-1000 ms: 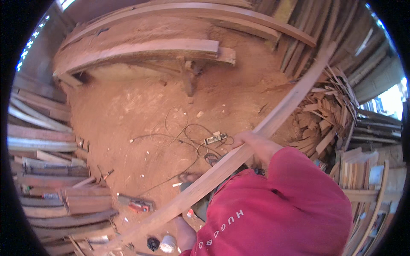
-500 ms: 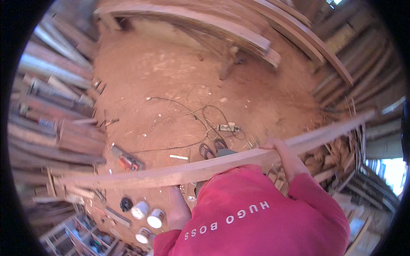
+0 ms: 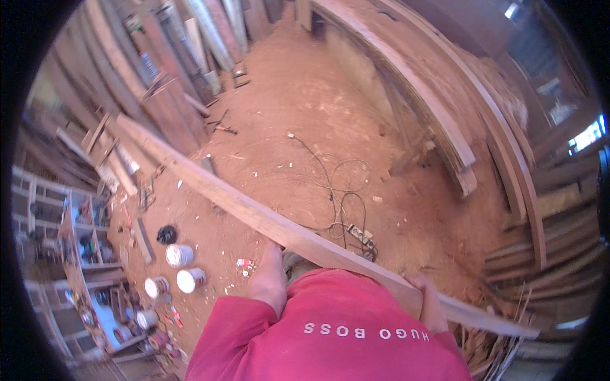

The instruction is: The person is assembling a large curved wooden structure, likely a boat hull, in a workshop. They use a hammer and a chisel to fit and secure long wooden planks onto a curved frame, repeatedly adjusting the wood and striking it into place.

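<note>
resting across both hands (image 3: 269, 279): plank (image 3: 254, 213)

Long pale wooden plank (image 3: 267, 219) held level, crossing diagonally over red dirt floor (image 3: 305, 114). Left hand (image 3: 270, 276) grips beneath it; right hand (image 3: 429, 301) clasps its edge. Black cable (image 3: 337, 197) lies below.

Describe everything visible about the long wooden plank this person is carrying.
The long wooden plank is a flat, narrow board of pale reddish-brown raw timber, dusty, with straight edges that the lens bends. It runs diagonally from the upper left, near stacked lumber, to the lower right, held off the red dirt floor in front of the person's chest. The left hand supports it from beneath near mid-length; the right hand has a grip on its edge nearer the right end.
</note>
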Demonstrator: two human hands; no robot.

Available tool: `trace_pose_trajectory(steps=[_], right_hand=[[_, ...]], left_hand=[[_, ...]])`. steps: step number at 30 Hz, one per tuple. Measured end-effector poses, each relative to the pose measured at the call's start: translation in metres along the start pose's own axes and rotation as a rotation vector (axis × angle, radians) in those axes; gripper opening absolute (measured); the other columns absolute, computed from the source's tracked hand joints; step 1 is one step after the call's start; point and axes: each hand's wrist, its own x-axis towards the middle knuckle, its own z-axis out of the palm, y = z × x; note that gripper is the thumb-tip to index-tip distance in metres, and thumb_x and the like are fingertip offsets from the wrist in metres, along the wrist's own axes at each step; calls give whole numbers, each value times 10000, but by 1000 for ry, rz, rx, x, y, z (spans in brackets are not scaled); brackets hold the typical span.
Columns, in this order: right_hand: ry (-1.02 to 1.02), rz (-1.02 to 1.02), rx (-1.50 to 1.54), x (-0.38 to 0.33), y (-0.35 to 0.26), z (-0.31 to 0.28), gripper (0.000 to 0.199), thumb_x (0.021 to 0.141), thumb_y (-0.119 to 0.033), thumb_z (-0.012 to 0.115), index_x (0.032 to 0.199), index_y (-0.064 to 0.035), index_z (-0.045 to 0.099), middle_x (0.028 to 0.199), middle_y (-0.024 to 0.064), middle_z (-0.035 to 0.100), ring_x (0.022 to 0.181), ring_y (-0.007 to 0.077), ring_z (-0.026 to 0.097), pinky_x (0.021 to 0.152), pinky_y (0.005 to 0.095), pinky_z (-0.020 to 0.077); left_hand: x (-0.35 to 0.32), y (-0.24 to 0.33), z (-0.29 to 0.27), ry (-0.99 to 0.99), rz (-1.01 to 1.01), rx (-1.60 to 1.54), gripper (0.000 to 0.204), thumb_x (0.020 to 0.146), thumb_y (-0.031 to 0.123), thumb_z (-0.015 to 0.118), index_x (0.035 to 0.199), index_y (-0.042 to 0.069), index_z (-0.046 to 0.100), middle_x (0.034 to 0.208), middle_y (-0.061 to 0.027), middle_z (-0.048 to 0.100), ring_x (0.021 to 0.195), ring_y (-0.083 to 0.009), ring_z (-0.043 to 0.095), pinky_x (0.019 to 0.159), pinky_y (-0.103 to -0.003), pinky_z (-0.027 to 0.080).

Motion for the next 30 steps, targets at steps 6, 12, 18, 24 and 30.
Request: trace_pose_trajectory(steps=[6,12,18,24,30], right_hand=[[-6,141,25,-28,35,-18,732,886,-662,497,1272,-55,634,1358,216,571,1273,357,541,1077,442,413],[-66,160,307,-9,136,-32,694,885,-640,518,1253,-68,651,1320,209,603,1268,344,549,1059,444,429],[57,100,216,19,236,-37,753,817,-683,585,1215,-50,680,1308,205,618,1255,341,563,1040,447,437],[6,191,329,7,289,-40,829,789,-733,588,1235,-38,665,1306,203,621,1242,353,570,1023,456,444],[16,154,400,21,297,-64,900,775,-778,575,1268,-28,642,1306,199,622,1225,365,580,1003,468,455]], left_hand=[[-7,-64,11,-27,44,-84,658,956,625,373,1346,112,511,1308,-123,582,1166,-358,566,988,-575,454],[-24,-148,48,-61,37,-69,658,955,626,374,1340,112,516,1302,-125,586,1162,-360,569,985,-580,456],[-35,-218,86,-97,-38,17,657,953,626,376,1335,112,520,1295,-126,590,1157,-363,572,982,-585,458],[-30,-258,131,-126,-65,86,656,951,627,377,1330,112,524,1289,-128,594,1152,-366,575,979,-590,460],[-10,-287,180,-161,-95,138,655,950,628,378,1325,112,529,1283,-129,598,1147,-368,578,976,-595,461]])
